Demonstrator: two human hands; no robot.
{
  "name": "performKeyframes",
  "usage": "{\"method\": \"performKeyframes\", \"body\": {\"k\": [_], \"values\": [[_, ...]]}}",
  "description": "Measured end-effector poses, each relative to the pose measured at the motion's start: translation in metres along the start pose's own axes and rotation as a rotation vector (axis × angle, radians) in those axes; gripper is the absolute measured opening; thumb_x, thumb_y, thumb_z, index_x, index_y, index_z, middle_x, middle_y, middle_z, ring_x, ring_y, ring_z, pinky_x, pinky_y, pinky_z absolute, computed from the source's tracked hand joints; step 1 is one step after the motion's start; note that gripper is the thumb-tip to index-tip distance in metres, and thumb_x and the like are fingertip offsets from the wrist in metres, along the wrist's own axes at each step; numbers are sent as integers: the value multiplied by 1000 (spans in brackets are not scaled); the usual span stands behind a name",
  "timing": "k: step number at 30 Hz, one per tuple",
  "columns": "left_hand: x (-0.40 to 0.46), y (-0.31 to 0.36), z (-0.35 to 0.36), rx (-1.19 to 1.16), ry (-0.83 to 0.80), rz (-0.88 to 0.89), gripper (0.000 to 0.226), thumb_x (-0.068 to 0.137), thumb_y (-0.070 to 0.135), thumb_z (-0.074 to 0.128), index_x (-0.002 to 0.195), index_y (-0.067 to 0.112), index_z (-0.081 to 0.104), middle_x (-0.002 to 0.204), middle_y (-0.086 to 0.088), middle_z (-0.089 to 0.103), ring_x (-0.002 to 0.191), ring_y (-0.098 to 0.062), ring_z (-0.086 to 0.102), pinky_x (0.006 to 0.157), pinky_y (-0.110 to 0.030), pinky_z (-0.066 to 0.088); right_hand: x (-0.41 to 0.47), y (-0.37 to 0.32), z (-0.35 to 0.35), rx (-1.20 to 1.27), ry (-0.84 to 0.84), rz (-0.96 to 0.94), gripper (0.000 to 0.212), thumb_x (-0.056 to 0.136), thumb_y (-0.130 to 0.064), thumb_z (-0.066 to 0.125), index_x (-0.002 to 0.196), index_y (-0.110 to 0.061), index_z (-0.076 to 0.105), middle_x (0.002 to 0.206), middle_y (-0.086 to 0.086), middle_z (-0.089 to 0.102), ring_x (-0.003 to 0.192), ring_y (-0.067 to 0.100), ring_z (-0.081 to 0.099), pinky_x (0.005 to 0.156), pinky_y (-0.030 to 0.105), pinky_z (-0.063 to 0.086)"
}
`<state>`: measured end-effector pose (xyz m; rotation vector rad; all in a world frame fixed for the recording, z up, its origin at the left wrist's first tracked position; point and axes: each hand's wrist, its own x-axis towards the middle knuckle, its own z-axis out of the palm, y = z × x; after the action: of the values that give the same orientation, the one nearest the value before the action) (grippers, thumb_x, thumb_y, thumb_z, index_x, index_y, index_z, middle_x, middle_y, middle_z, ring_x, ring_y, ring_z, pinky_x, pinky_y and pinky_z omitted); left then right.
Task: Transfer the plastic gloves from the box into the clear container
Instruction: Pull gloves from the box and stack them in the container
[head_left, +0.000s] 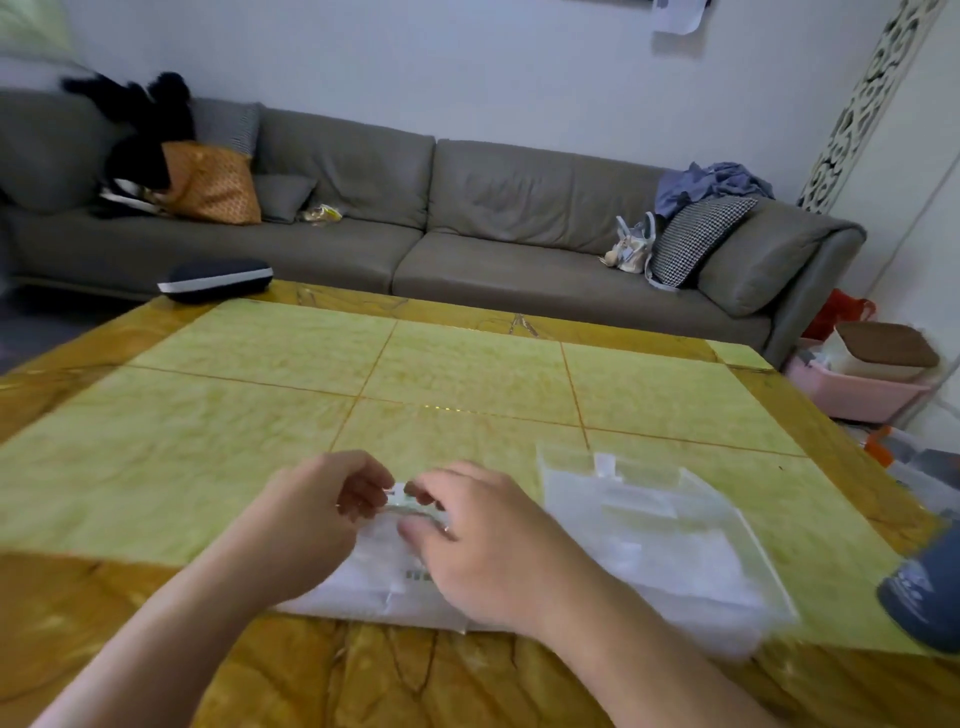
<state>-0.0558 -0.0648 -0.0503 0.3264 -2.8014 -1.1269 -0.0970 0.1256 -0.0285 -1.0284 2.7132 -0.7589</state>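
A flat white glove box (363, 582) lies at the near edge of the table, partly under my hands. My left hand (317, 514) and my right hand (488, 545) both pinch the box's top end, where a small flap (402, 499) shows between my fingertips. To the right of the box lies the clear container (670, 525), flat and see-through, with white sheets showing inside it. The picture is blurred, so I cannot tell whether the box is open.
The yellow-green tiled table (467, 374) stretches ahead. A dark blue object (924, 597) stands at the right edge. A dark case (213, 280) rests at the far left corner. A grey sofa (519, 218) and a pink basket (862, 395) lie beyond.
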Motion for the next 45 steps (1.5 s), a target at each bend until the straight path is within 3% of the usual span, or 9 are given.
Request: {"method": "performKeyframes", "body": {"k": [10, 17, 22, 26, 29, 32, 35, 42, 45], "values": [[2, -27, -22, 20, -189, 39, 43, 81, 16, 76, 112, 43, 63, 106, 22, 66, 97, 8, 62, 90, -21, 53, 37, -3, 29, 138, 141, 86, 17, 97, -19, 62, 82, -24, 69, 80, -9, 67, 73, 5, 62, 64, 24, 52], [3, -25, -18, 120, -121, -16, 20, 67, 15, 69, 84, 24, 61, 86, 9, 65, 79, -12, 63, 70, -37, 53, 34, -15, 8, 575, 241, 92, 22, 106, -18, 54, 87, -10, 61, 68, -5, 61, 75, 28, 60, 76, 39, 49], [1, -25, -18, 26, -101, -21, 38, 84, 7, 64, 106, 37, 64, 104, 19, 66, 99, 2, 63, 83, -17, 52, 25, -15, -31, 1191, 442, 109, 20, 105, -4, 50, 92, -1, 64, 83, 16, 66, 80, 32, 71, 78, 41, 58], [-12, 8, -35, -727, -39, -39, 19, 102, 26, 58, 117, 23, 71, 110, 3, 77, 106, -12, 72, 94, -34, 53, 13, -5, -42, 1390, 440, 207, 18, 103, -8, 53, 97, -2, 69, 88, 19, 69, 82, 32, 68, 70, 38, 59], [-25, 43, -43, -1166, -207, -50, 71, 95, 67, 35, 122, 13, 72, 118, -10, 75, 111, -26, 71, 100, -50, 46, 0, 1, -38, 1429, 394, 294, 24, 103, -11, 55, 107, 8, 68, 91, 23, 70, 79, 31, 69, 70, 40, 61], [-30, 57, -26, -910, -102, -71, 31, 90, 45, 64, 89, 19, 82, 95, 0, 80, 85, -11, 76, 95, -53, 51, -15, -1, -27, 1403, 300, 347, 30, 102, -8, 56, 116, 18, 62, 94, 27, 74, 79, 34, 73, 75, 44, 63], [-19, 55, -12, -819, 37, -135, 7, 91, 15, 75, 95, 10, 78, 88, -12, 79, 84, -30, 76, 90, -58, 58, -32, 1, -26, 1212, 171, 392, 22, 99, -3, 54, 102, 13, 68, 95, 31, 75, 89, 43, 76, 83, 51, 61], [-24, 81, -13, -372, -164, 128, 11, 95, 10, 68, 88, 10, 75, 73, -2, 77, 56, -12, 67, 53, -28, 54, -38, 11, -75, 605, 152, 207, 72, 76, -78, 66, 134, -36, 59, 120, -12, 69, 110, 9, 70, 100, 42, 55], [-23, 93, -9, -205, -291, 231, 14, 94, 17, 71, 83, 17, 78, 73, 5, 77, 58, -8, 69, 52, -18, 48, -29, 9, -83, 334, 114, 145, 45, 80, -49, 85, 115, -28, 66, 82, -14, 71, 75, 6, 72, 73, 28, 59]]}}
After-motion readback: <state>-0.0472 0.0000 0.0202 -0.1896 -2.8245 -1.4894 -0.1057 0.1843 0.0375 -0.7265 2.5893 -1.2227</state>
